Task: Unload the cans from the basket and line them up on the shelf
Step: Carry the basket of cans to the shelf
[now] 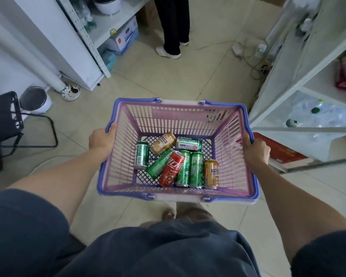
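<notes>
I hold a pink basket with a blue rim [178, 193] out in front of me, above the tiled floor. My left hand [102, 139] grips its left rim and my right hand [255, 149] grips its right rim. Several cans lie on their sides in the bottom: a red cola can [172, 168], green cans such as one at the left [141, 154] and one marked Tsingtao [189, 144], and two gold cans [162, 143] [211, 173]. A white metal shelf unit [300, 80] stands to the right.
Another person's legs [173, 27] stand ahead in the aisle. A second shelf unit [92, 37] with boxes is at the left. A black folding stool [4, 120] and small white bin [35, 99] sit at the left. Cables and a power strip [239, 49] lie on the floor.
</notes>
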